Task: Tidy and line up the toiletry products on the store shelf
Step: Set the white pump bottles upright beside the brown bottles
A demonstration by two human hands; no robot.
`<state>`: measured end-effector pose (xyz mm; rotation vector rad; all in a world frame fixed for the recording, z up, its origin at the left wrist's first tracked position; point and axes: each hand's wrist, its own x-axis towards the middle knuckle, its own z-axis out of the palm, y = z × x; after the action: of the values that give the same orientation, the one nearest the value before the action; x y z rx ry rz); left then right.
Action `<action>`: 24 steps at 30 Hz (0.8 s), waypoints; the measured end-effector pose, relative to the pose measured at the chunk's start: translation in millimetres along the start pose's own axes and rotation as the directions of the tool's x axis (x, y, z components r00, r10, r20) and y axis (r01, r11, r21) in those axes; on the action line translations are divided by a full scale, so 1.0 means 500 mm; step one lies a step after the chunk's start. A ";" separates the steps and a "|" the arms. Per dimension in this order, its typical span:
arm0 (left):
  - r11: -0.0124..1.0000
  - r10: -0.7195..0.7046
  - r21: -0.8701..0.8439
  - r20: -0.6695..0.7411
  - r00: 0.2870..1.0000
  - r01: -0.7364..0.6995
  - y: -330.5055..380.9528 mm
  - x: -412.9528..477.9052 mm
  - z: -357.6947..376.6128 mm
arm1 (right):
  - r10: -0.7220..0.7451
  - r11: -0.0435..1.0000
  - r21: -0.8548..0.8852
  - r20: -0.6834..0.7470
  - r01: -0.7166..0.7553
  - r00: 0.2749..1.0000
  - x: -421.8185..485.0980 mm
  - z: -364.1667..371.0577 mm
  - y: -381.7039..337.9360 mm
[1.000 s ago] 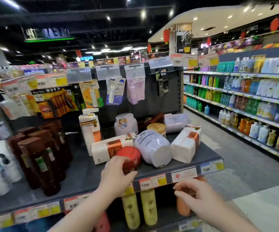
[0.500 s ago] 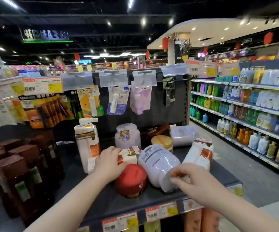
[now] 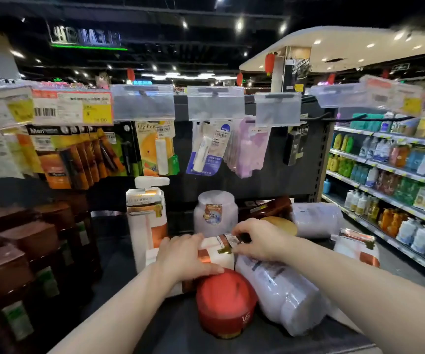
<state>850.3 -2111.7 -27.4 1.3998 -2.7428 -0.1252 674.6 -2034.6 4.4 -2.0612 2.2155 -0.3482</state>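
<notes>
Hands met on the fallen bottle [image 3: 225,260] just behind the red jar [image 3: 225,302]: the left hand [image 3: 180,254] curled over its body, and the right hand [image 3: 260,241] pinched its neck. Just right of the jar lay a white tub [image 3: 280,290], its contents hidden. The jar stood near the front edge of the shelf [image 3: 175,333]. Bare shelf lay to the jar's left, before the brown bottles [image 3: 15,264].

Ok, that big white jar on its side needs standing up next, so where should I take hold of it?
Probably round the broad middle of the white jar, from the front right: it lies on its side, too wide for a pinch, and the red tub crowds its left.
</notes>
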 end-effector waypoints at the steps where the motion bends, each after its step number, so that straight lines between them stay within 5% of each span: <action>1: 1.000 -0.004 -0.003 0.014 1.000 0.004 0.004 0.005 -0.001 | 0.000 1.000 -0.016 0.035 0.001 0.999 0.012 0.000 0.001; 9: 0.998 -0.050 -0.022 0.043 0.998 0.051 0.019 0.017 -0.003 | -0.026 0.999 -0.011 0.221 0.030 0.975 0.055 0.006 0.016; 19: 0.959 -0.084 -0.284 -0.230 0.970 0.016 0.010 -0.020 -0.025 | -0.127 0.951 0.287 0.029 0.114 0.991 0.051 -0.034 0.032; 21: 0.903 -0.144 -0.429 -0.303 0.942 0.000 0.012 -0.042 -0.030 | -0.121 0.914 0.385 -0.034 0.125 0.992 0.040 -0.055 0.020; 24: 0.678 -0.296 -0.732 -0.347 0.890 -0.060 0.010 -0.081 -0.036 | -0.171 0.826 0.540 -0.028 0.159 0.985 0.028 -0.077 -0.007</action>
<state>871.6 -2076.9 -9.6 1.1611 -1.8610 -0.7268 668.4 -2044.6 43.7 -1.9118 1.6563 -0.8529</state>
